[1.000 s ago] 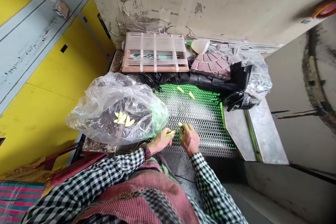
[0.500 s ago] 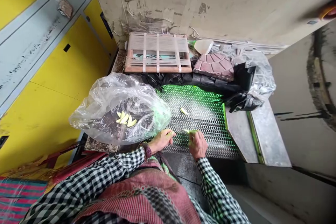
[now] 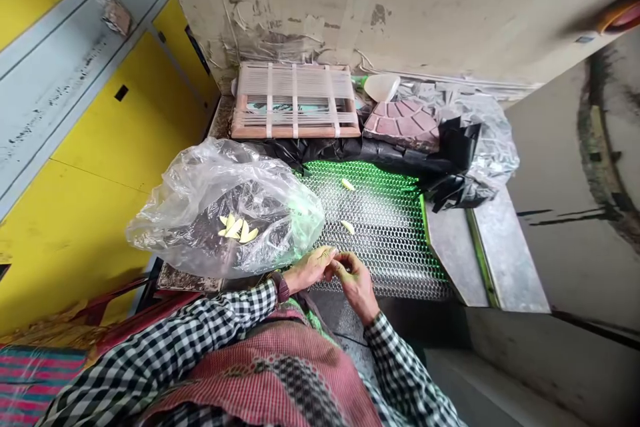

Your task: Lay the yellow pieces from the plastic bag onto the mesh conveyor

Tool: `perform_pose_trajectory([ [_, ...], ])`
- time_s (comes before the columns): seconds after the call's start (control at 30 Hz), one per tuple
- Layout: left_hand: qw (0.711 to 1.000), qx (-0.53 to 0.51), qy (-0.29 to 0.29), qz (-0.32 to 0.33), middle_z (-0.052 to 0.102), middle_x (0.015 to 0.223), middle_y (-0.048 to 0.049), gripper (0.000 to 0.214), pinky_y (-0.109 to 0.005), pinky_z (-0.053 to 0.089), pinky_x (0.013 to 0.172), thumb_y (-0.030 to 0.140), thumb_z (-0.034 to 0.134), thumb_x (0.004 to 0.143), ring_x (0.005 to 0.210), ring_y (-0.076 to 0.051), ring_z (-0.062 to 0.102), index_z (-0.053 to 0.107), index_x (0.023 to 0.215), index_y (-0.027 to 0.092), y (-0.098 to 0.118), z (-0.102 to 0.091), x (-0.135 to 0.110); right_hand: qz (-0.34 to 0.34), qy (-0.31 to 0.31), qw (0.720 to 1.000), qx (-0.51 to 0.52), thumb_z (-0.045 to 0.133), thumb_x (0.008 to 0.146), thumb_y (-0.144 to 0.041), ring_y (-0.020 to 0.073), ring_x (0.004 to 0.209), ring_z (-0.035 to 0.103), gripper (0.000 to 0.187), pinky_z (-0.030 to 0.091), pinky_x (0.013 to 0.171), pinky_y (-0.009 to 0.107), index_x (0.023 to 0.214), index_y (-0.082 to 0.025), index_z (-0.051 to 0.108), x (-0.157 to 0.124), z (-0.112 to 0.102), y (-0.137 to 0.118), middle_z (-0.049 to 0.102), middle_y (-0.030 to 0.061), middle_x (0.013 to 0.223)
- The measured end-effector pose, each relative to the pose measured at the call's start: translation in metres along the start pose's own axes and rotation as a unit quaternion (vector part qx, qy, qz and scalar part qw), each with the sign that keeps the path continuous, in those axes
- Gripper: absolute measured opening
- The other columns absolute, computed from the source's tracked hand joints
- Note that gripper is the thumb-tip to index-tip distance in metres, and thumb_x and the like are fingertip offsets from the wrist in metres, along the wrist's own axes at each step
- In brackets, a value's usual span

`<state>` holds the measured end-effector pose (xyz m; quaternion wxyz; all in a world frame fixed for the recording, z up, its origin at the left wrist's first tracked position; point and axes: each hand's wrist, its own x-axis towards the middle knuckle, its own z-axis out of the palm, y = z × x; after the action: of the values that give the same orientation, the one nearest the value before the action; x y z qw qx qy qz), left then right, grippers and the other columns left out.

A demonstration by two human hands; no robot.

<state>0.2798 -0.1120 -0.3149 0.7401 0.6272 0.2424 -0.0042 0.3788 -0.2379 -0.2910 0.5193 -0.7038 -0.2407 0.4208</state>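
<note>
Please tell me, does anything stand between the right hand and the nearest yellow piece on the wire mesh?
Nothing visible stands in the way. The pale yellow piece lies on the wire mesh a little above the right hand in this view, with only bare mesh between them.

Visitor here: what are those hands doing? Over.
Left hand, right hand together at wire mesh, hold unclear. Two pale wedges on mesh. Plastic bag alongside.

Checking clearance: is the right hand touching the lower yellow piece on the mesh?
Apart: the head view shows bare mesh between the right hand and the yellow piece.
</note>
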Motion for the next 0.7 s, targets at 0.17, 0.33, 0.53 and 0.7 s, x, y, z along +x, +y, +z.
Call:
perform_pose_trajectory([
  [0.17, 0.999, 0.036, -0.011, -0.012, 0.052, 0.069, -0.0006, 0.048, -0.031, 0.043, 0.058, 0.058, 0.035, 0.106, 0.06, -0.017, 0.05, 0.063, 0.102, 0.019, 0.005, 0.0, -0.005, 0.036, -0.012, 0.996, 0.085, 0.069, 0.09, -0.054, 0.0202, 0.066, 0.067, 0.034, 0.054, 0.071, 0.035, 0.089, -0.02, 0.064, 0.002, 0.007, 0.005, 0.071, 0.0017, 0.071],
  [0.33, 0.996, -0.061, 0.004, -0.07, 0.055, 0.068, 0.002, 0.062, -0.026, 0.029, 0.048, 0.066, 0.041, 0.102, 0.052, -0.013, 0.041, 0.049, 0.138, 0.016, 0.012, 0.0, -0.01, -0.03, 0.128, 0.986, -0.101, 0.058, 0.097, -0.048, 0.0206, 0.073, 0.064, 0.028, 0.05, 0.068, 0.034, 0.096, -0.02, 0.063, 0.012, -0.011, 0.012, 0.071, 0.0069, 0.089],
  [0.53, 0.919, -0.334, 0.061, -0.201, 0.056, 0.076, 0.0008, 0.048, -0.017, 0.026, 0.043, 0.052, 0.039, 0.107, 0.051, -0.009, 0.043, 0.049, 0.133, 0.014, 0.021, -0.006, -0.009, -0.223, 0.167, 0.811, -0.515, 0.041, 0.105, -0.02, 0.0204, 0.081, 0.055, 0.026, 0.039, 0.068, 0.032, 0.093, -0.019, 0.063, 0.032, -0.045, 0.038, 0.068, 0.0096, 0.095],
  [0.7, 0.858, -0.449, 0.174, -0.18, 0.065, 0.088, -0.0061, 0.042, -0.026, 0.056, 0.067, 0.046, 0.04, 0.108, 0.072, -0.015, 0.066, 0.051, 0.131, 0.012, 0.026, -0.007, -0.004, -0.22, 0.149, 0.826, -0.497, 0.045, 0.106, -0.022, 0.0202, 0.082, 0.057, 0.021, 0.043, 0.066, 0.03, 0.112, -0.017, 0.065, 0.013, -0.016, 0.035, 0.067, 0.0092, 0.098],
])
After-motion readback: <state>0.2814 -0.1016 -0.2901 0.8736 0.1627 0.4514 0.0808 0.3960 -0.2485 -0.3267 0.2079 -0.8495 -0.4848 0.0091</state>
